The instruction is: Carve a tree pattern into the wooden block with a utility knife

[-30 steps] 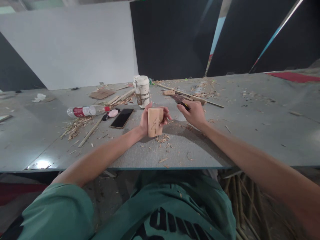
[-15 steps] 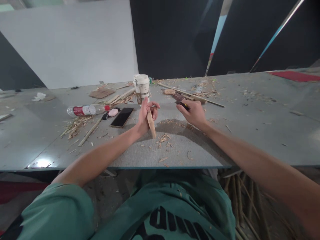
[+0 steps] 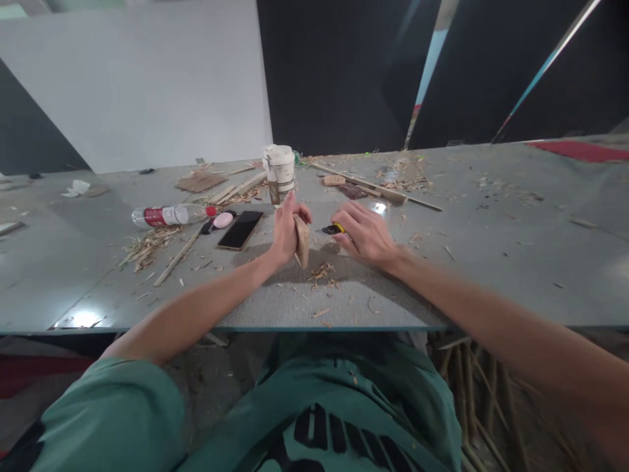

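In the head view, your left hand (image 3: 285,235) is holding a wooden block (image 3: 302,244) near the middle of the worktop's (image 3: 491,269) near edge. The block is tilting, its narrow side facing up; whether its lower end is touching the surface you cannot tell. Your left fingers are curling around its far end, with one digit pointing toward the far edge. Your right hand (image 3: 364,233) is lying to the right of the block, its fingers bunching together and pinching a black-and-yellow cutter (image 3: 335,229). The cutter is pointing left toward the block, a gap remaining between them. Wood shavings (image 3: 322,271) are lying just beside the block, toward the near edge. A dark phone (image 3: 240,231) is lying left of your left hand, and a white cup (image 3: 282,167) is standing beyond it, nearer the far edge.
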`<state>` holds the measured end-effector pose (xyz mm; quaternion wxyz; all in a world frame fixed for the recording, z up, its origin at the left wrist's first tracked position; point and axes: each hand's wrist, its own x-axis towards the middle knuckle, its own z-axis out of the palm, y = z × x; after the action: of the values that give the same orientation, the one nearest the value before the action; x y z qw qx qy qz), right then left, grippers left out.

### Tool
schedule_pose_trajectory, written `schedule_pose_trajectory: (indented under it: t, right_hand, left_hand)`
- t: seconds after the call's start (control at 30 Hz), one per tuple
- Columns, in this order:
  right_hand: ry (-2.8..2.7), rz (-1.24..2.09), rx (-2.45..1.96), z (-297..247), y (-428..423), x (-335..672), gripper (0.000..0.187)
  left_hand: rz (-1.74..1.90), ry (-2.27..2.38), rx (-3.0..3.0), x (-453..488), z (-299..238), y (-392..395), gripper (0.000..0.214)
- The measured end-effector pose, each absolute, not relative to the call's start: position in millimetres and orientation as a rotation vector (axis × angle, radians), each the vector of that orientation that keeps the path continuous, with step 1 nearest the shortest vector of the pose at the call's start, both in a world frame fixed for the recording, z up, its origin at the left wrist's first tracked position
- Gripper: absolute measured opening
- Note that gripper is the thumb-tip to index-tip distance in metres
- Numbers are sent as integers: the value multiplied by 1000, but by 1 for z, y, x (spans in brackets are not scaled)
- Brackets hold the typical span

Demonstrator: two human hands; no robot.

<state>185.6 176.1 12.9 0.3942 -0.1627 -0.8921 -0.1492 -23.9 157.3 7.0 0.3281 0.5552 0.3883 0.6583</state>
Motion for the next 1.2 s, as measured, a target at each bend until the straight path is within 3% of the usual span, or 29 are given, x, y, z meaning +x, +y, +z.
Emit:
schedule_pose_trajectory:
  t: [0.27,0.77,1.2]
  right_hand:
    - [-2314,-577,-270,14,174,184,36]
    - [-2368,-710,-402,13,168,185,39]
    - [-2225,-955,-480,17,165,187,36]
  left_hand:
    - [1725,1028,1548,-23,6,155,70]
    - [1654,848,1646,-26,4,160,38]
    - [1619,882,1710,-29,7,171,40]
